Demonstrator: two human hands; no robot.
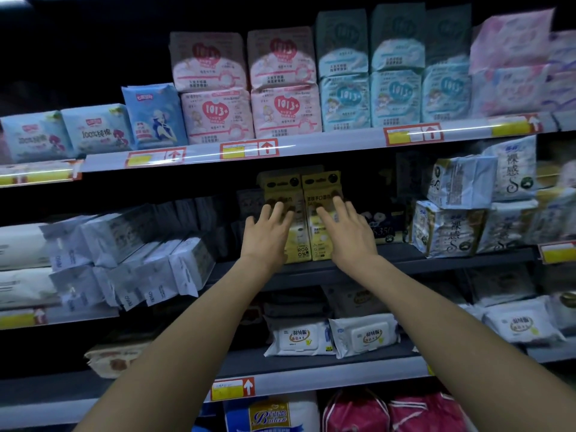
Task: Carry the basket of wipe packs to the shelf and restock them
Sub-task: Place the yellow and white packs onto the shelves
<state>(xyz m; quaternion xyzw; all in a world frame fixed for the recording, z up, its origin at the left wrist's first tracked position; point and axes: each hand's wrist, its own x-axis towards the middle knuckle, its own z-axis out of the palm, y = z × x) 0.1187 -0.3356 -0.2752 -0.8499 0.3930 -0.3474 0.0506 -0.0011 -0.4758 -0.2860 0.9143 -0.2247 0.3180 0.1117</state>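
Observation:
Two yellow wipe packs stand upright side by side on the middle shelf (389, 255), the left pack (282, 190) and the right pack (321, 187). My left hand (268, 235) lies flat against the front of the left pack with straight fingers. With its fingers spread, my right hand (346, 232) presses on the front of the right pack. Neither hand curls round a pack. The basket is not in view.
White packs (131, 257) lean in a pile to the left on the same shelf; white and gold packs (452, 226) are stacked at the right. Pink and blue packs (280, 85) fill the upper shelf. White wipe packs (330, 336) lie on the shelf below.

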